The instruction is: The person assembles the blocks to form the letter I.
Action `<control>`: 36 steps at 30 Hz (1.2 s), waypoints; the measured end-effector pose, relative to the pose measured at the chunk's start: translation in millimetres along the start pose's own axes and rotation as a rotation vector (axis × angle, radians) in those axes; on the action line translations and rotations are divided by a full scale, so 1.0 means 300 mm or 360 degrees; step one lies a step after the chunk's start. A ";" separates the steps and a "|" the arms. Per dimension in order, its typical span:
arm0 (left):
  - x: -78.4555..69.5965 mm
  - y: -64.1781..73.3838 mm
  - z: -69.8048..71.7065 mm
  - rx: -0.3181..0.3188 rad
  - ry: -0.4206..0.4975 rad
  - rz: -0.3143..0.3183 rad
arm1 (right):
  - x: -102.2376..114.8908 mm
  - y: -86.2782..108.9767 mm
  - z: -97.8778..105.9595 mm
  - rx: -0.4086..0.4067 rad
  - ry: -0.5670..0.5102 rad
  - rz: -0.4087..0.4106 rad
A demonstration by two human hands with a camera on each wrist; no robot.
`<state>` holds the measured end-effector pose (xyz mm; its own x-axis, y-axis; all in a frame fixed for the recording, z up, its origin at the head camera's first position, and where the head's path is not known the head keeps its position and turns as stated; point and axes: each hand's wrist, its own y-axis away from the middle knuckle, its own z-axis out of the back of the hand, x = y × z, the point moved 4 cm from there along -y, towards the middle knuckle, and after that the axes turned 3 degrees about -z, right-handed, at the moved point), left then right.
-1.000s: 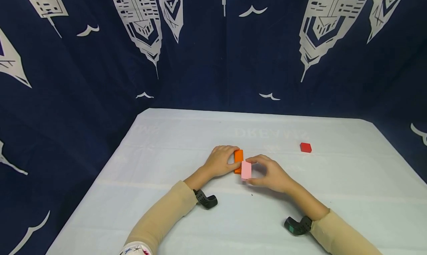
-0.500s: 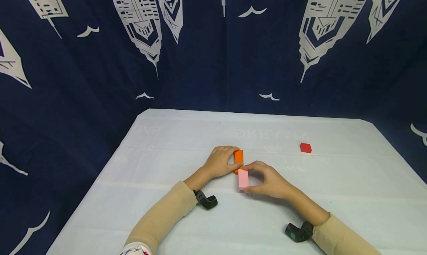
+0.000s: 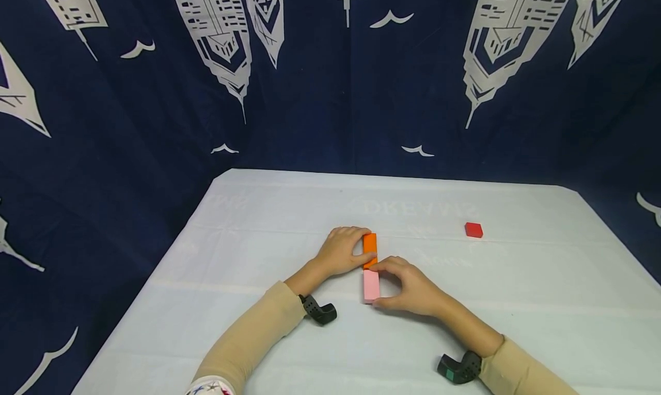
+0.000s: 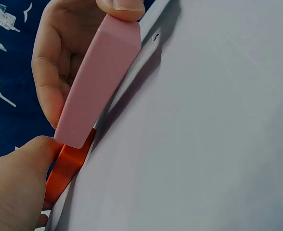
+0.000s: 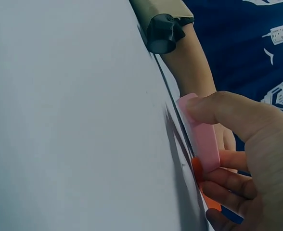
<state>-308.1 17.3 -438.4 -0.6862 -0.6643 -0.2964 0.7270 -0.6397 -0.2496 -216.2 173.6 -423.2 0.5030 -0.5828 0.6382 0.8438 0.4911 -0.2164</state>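
My left hand [image 3: 342, 250] grips an orange block [image 3: 369, 243] lying lengthwise on the white table, thumb at its near end and fingers at its far end. Just nearer to me, my right hand [image 3: 417, 290] pinches a pink block [image 3: 371, 286] by its two ends. In the head view the two blocks line up end to end. The left wrist view shows the pink block [image 4: 100, 82] raised above the table with a shadow beneath, one end overlapping the orange block [image 4: 67, 168]. In the right wrist view, fingers partly hide the orange block [image 5: 212, 204].
A red block [image 3: 473, 229] lies toward the back right of the white table [image 3: 289, 205]. Behind the table hangs a dark blue cloth [image 3: 320, 108] with white building prints. Black wrist devices [image 3: 459, 368] sit on both forearms.
My right hand has brought the pink block toward me and slightly left, from beside the orange block to its near end. The left hand and orange block have stayed put.
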 end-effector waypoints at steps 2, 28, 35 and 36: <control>0.000 0.000 -0.001 0.0000 -0.0002 0.0000 | 0.001 0.001 -0.005 0.0001 0.0017 -0.0014; -0.009 0.004 0.001 -0.0017 0.0010 -0.0003 | -0.009 0.009 -0.019 0.0001 0.0084 0.0008; -0.003 0.003 0.001 -0.0036 0.0012 0.0004 | -0.012 0.007 -0.015 -0.0038 0.0097 0.0044; -0.002 0.002 -0.001 -0.0032 0.0014 0.0004 | -0.013 0.007 -0.015 -0.0043 0.0105 0.0044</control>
<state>-307.1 17.3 -438.5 -0.6844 -0.6624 -0.3048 0.7290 -0.6301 -0.2675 -215.6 174.0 -429.5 0.5366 -0.6112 0.5818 0.8337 0.4906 -0.2536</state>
